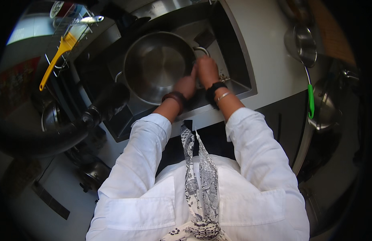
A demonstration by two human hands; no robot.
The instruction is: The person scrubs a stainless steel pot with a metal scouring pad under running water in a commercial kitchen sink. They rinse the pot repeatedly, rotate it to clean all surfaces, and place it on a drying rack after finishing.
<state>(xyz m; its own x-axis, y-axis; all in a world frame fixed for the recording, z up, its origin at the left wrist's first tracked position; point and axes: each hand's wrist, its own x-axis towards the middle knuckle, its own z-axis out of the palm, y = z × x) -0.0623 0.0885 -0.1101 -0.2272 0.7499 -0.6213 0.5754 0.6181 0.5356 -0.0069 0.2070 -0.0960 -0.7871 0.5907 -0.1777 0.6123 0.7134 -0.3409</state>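
A wide metal pan (161, 64) with two loop handles sits in the dark sink (119, 102), its inside facing up. Over the pan's lower right rim is my left hand (186, 86), its fingers reaching towards my other hand. My right hand (207, 69) is at the right rim, just below the right loop handle (202, 50), with the fingers bent. The two hands meet or overlap there. What lies between or under the fingers is hidden, so I cannot tell whether either one grips the rim.
Small food scraps (223, 77) lie at the sink's right side. On the left, a wire rack (64, 58) holds a yellow slotted turner (58, 57). A metal strainer (300, 45) and a green-handled utensil (311, 101) are on the right. A large dark pan (44, 141) looms at left.
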